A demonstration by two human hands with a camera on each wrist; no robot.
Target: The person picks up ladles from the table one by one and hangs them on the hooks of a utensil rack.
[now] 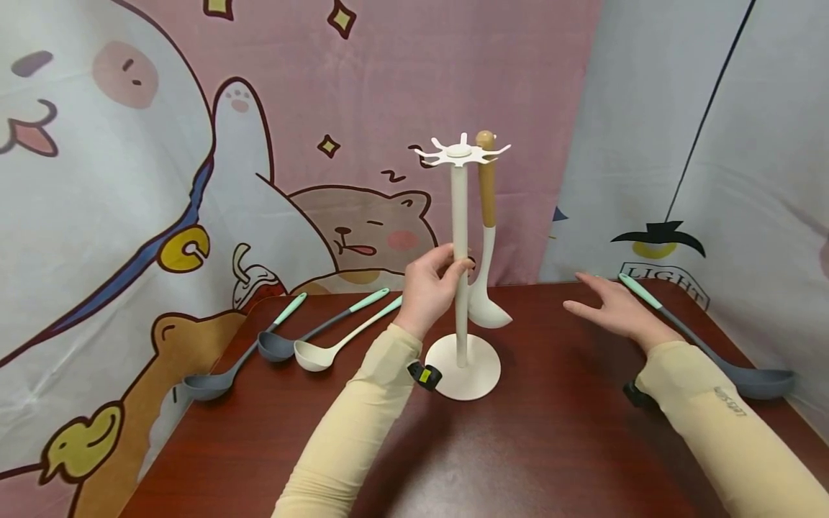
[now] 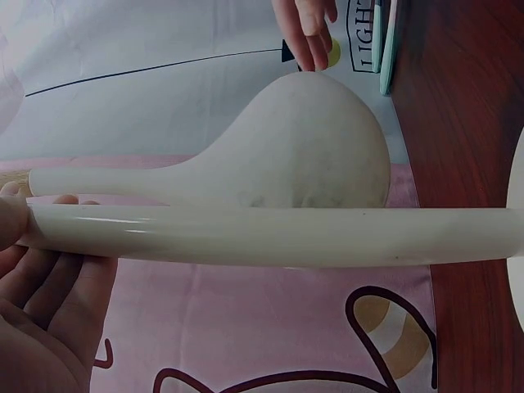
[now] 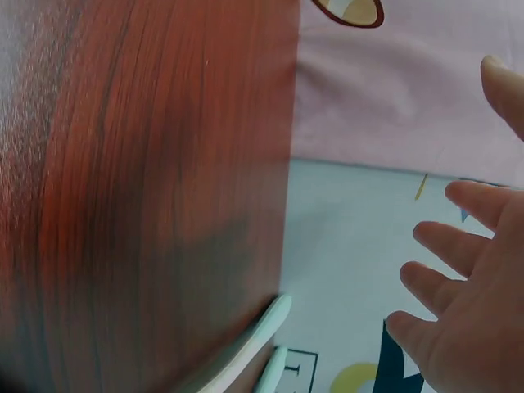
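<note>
A white utensil stand with a round base and a ring of hooks on top stands on the table. My left hand grips its pole partway up; the left wrist view shows the fingers curled round it. From a hook on the right side hangs a white ladle with a wooden handle, bowl down. My right hand is raised with fingers spread, holding nothing, also seen as the right hand in the right wrist view. Beside it lies a grey ladle with a mint handle.
On the table's left lie a grey ladle, a second grey ladle and a white ladle, all with mint-tipped handles. In the right wrist view, two mint handles lie near the table edge. A patterned cloth hangs behind.
</note>
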